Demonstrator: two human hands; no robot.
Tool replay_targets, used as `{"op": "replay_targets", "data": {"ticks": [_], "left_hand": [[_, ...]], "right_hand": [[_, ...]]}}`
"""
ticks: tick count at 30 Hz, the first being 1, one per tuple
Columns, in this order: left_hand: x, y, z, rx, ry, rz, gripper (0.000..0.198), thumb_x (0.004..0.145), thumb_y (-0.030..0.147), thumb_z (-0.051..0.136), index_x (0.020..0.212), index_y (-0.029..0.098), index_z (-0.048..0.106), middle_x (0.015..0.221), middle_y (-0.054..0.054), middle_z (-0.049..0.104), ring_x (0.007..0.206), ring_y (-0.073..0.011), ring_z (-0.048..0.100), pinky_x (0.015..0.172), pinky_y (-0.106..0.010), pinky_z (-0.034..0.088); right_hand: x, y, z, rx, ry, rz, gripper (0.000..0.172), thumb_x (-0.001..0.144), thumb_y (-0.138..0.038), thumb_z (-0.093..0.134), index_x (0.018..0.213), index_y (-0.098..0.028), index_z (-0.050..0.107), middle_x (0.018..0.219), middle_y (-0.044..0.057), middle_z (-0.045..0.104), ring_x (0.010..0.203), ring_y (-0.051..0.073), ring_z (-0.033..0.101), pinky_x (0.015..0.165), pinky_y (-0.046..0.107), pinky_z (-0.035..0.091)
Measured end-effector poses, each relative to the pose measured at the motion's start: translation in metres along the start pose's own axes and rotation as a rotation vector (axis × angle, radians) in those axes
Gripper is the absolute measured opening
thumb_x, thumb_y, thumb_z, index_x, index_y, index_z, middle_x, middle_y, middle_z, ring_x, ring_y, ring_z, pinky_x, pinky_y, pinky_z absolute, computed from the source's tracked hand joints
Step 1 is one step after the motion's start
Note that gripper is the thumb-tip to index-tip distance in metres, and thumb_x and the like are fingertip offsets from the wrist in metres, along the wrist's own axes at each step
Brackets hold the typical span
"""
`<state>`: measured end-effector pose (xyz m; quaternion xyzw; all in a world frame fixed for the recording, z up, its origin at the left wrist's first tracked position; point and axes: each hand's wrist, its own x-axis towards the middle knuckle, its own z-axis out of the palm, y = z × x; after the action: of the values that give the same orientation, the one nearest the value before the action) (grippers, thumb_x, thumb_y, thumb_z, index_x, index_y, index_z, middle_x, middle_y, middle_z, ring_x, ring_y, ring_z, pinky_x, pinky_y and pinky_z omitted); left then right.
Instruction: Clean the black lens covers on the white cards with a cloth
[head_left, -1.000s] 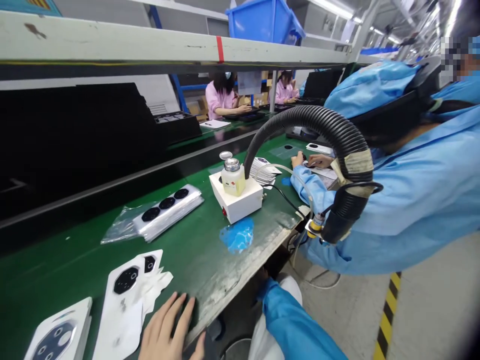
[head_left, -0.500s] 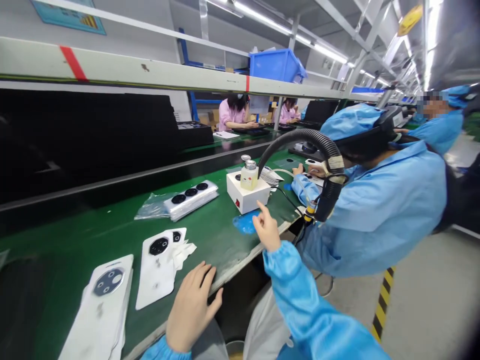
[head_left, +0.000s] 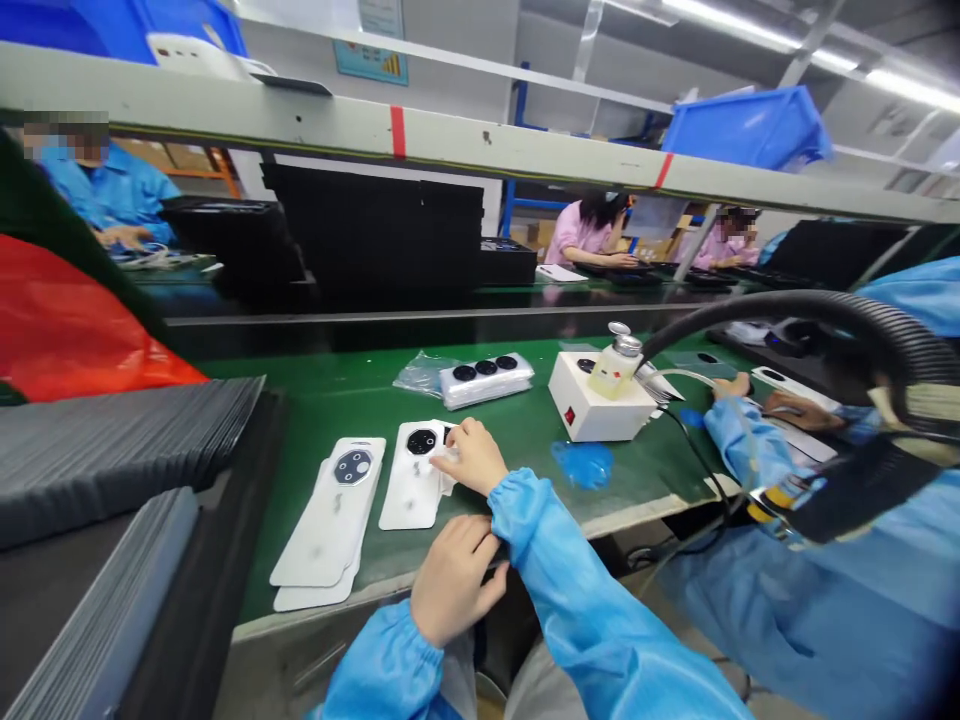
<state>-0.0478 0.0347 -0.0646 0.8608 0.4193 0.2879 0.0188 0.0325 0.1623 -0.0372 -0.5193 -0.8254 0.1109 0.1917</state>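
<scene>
My right hand sits on the right edge of a white card with a black octagonal camera piece, its fingers bunched over a scrap of white paper. Whether it grips the scrap is hidden. Just below, my left hand is curled at the bench's front edge, holding nothing. To the card's left lies a stack of white phone-back cards, topped by a round camera module. A plastic-wrapped white pack with black discs lies farther along.
A white box carrying a small bottle stands beyond my hands, beside a crumpled blue glove. At right, a co-worker's hands work under a black corrugated hose. Grey stacked sheets lie at left.
The view has swung left. My right hand has come down from a raised, pointing pose onto the white card. My left hand has closed its spread fingers.
</scene>
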Motion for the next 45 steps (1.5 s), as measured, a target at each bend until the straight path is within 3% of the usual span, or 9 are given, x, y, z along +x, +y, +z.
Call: {"op": "replay_targets", "data": {"ticks": [3,6,10,14,20,27,33,41,45], "left_hand": [[-0.007,-0.019,-0.019,0.059,0.061,-0.117,0.015,0.085,0.024,0.052,0.096,0.017,0.060,0.109,-0.007,0.059,0.108,-0.0209,0.052,0.090,-0.041,0.046],[-0.021,-0.055,-0.045,0.246,0.194,-0.430,0.025,0.086,0.023,0.044,0.101,0.012,0.060,0.121,-0.017,0.049,0.120,-0.0294,0.042,0.099,-0.047,0.037],[-0.038,-0.093,-0.068,0.456,0.140,-0.730,0.044,0.081,0.035,0.051,0.114,0.006,0.057,0.121,-0.025,0.045,0.115,-0.0441,0.043,0.089,-0.060,0.038],[-0.043,-0.098,-0.067,0.525,0.004,-0.815,0.056,0.081,0.041,0.050,0.128,0.011,0.048,0.125,-0.023,0.045,0.115,-0.0401,0.046,0.090,-0.050,0.042],[-0.036,-0.095,-0.069,0.549,-0.046,-0.940,0.048,0.087,0.037,0.040,0.129,0.015,0.048,0.132,-0.021,0.040,0.111,-0.0387,0.050,0.087,-0.049,0.044],[-0.033,-0.100,-0.070,0.539,-0.022,-0.987,0.044,0.087,0.038,0.047,0.126,0.018,0.047,0.132,-0.015,0.042,0.111,-0.0313,0.050,0.086,-0.050,0.044],[-0.037,-0.101,-0.073,0.478,0.073,-0.919,0.040,0.088,0.038,0.048,0.122,0.016,0.049,0.129,-0.013,0.047,0.112,-0.0257,0.051,0.089,-0.046,0.045],[-0.032,-0.090,-0.078,0.486,0.270,-0.836,0.044,0.087,0.038,0.043,0.119,0.010,0.055,0.125,-0.020,0.045,0.115,-0.0346,0.046,0.094,-0.049,0.040],[-0.029,-0.080,-0.070,0.469,0.296,-0.736,0.045,0.086,0.039,0.045,0.120,0.011,0.054,0.126,-0.019,0.043,0.117,-0.0320,0.044,0.097,-0.046,0.038]], "right_hand": [[0.000,0.003,0.007,-0.039,-0.022,0.010,0.033,0.082,-0.045,0.055,0.096,-0.014,0.056,0.106,0.007,0.055,0.100,0.020,0.052,0.085,0.041,0.044],[-0.005,0.008,0.011,-0.038,-0.057,-0.014,0.031,0.083,-0.042,0.055,0.096,-0.014,0.057,0.105,0.006,0.056,0.098,0.019,0.053,0.084,0.040,0.045],[-0.006,0.007,0.014,0.041,-0.058,-0.041,0.024,0.085,-0.036,0.054,0.096,-0.015,0.058,0.105,0.006,0.057,0.098,0.018,0.054,0.084,0.040,0.046],[-0.006,0.009,0.012,0.179,0.020,0.040,0.022,0.087,-0.033,0.053,0.098,-0.014,0.057,0.106,0.006,0.057,0.096,0.017,0.056,0.083,0.038,0.048],[-0.002,0.015,0.019,0.367,0.039,0.126,0.025,0.088,-0.034,0.051,0.102,-0.014,0.056,0.100,0.005,0.059,0.086,0.014,0.059,0.076,0.034,0.051],[0.022,-0.005,0.036,0.504,0.046,0.086,0.027,0.088,-0.034,0.051,0.104,-0.014,0.056,0.098,0.005,0.060,0.083,0.014,0.060,0.072,0.032,0.052],[0.006,0.004,0.027,0.435,0.109,0.038,0.024,0.088,-0.034,0.051,0.101,-0.014,0.056,0.101,0.005,0.059,0.087,0.014,0.058,0.076,0.034,0.051],[-0.015,0.005,0.021,0.190,0.057,0.028,0.022,0.086,-0.035,0.052,0.093,-0.015,0.058,0.102,0.005,0.058,0.094,0.016,0.055,0.083,0.037,0.047],[-0.016,0.001,0.020,0.108,0.005,0.032,0.025,0.086,-0.036,0.053,0.097,-0.015,0.058,0.103,0.005,0.058,0.095,0.017,0.056,0.083,0.039,0.047]]}}
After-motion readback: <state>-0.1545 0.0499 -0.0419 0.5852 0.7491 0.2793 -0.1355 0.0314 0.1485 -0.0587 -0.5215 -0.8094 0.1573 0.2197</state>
